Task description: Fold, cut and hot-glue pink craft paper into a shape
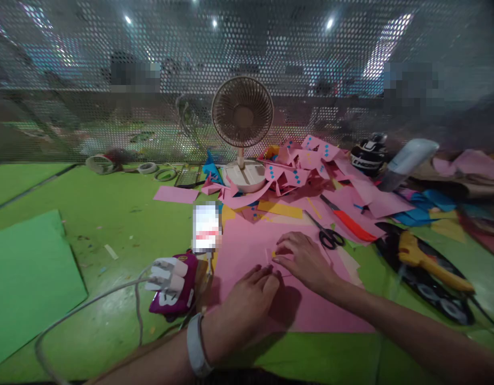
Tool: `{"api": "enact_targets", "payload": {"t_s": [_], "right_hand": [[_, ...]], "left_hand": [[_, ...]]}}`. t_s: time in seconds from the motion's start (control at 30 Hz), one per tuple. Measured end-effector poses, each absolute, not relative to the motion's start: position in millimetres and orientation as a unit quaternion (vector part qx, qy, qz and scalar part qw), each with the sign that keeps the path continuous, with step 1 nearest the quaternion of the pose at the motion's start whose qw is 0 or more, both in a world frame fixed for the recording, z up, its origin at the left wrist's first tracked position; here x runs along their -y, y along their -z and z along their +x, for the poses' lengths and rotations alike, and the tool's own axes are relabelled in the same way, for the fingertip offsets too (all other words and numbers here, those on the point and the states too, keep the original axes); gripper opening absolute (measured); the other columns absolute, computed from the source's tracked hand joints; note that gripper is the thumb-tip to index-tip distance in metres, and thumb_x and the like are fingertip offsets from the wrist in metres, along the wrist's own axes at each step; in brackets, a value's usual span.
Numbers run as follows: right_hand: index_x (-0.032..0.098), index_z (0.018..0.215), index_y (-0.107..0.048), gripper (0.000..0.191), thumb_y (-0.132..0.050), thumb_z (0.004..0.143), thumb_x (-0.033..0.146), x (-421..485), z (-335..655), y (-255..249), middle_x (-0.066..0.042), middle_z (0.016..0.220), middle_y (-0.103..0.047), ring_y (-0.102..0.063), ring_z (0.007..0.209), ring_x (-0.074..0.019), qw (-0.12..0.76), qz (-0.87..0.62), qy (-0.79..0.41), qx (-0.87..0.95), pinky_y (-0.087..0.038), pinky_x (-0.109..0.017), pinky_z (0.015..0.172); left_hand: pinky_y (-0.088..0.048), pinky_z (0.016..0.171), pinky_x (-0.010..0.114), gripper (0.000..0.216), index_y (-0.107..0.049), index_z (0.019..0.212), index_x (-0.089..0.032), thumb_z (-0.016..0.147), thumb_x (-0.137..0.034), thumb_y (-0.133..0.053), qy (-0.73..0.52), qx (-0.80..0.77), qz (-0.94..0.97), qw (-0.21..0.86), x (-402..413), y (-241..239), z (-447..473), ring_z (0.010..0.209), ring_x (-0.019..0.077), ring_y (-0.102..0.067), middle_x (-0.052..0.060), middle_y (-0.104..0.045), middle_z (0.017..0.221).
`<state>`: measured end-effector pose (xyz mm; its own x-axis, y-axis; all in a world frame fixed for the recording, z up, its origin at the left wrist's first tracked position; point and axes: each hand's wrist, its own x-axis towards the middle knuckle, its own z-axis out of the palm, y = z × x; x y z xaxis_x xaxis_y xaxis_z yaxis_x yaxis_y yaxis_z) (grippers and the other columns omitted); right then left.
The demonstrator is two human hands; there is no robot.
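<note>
Both of my hands rest over a large pink paper sheet on the green table. My left hand, with a grey band at the wrist, has its fingers bent and pressed together; what lies under the fingertips is hidden. Facing it from the right, my right hand touches the sheet with its fingers bent and apart. A tiny yellow piece shows at its fingertips. Between the hands a thin pale pink strip is visible. Black-handled scissors lie just beyond my right hand.
Left of the sheet are a lit phone and a purple power strip with white plugs and cables. A fan stands behind, beside piled pink cutouts. An orange-handled cutter and yellow glue gun lie right.
</note>
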<state>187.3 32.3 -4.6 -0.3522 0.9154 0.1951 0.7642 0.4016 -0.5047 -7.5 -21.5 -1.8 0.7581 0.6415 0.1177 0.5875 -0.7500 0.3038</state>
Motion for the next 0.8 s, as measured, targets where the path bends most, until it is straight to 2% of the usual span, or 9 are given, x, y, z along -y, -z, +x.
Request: {"api": "enact_targets", "payload": {"t_s": [0.37, 0.6, 0.8], "right_hand": [[0.023, 0.081, -0.068, 0.003, -0.068, 0.083, 0.025, -31.1, 186.0, -0.4, -0.001, 0.102, -0.067, -0.057, 0.101, -0.02, 0.235, -0.524, -0.212, 0.791, -0.037, -0.039, 0.093], [0.024, 0.088, -0.068, 0.007, -0.069, 0.083, 0.029, -32.8, 190.8, 2.5, -0.001, 0.102, -0.066, -0.057, 0.1, -0.0206, 0.239, -0.523, -0.194, 0.795, -0.038, -0.039, 0.093], [0.024, 0.084, -0.069, 0.002, -0.069, 0.083, 0.026, -31.7, 189.9, 0.9, -0.001, 0.102, -0.067, -0.058, 0.1, -0.0199, 0.235, -0.517, -0.196, 0.799, -0.039, -0.039, 0.093]], "left_hand": [[-0.036, 0.112, 0.04, 0.041, -0.046, 0.123, -0.01, 0.085, -0.016, -0.059, -0.107, -0.335, 0.928, 0.122, 22.2, 1.9, -7.4, 0.124, 0.0254, -0.054, 0.016, -0.059, 0.13], [-0.037, 0.112, 0.041, 0.038, -0.049, 0.12, -0.008, 0.084, -0.012, -0.059, -0.096, -0.336, 0.929, 0.122, 20.9, 2.6, -6.1, 0.123, 0.0257, -0.054, 0.017, -0.06, 0.128], [-0.037, 0.111, 0.041, 0.042, -0.048, 0.123, -0.008, 0.082, -0.007, -0.055, -0.106, -0.339, 0.928, 0.115, 21.1, 7.0, -7.5, 0.125, 0.0261, -0.053, 0.017, -0.058, 0.131]]}}
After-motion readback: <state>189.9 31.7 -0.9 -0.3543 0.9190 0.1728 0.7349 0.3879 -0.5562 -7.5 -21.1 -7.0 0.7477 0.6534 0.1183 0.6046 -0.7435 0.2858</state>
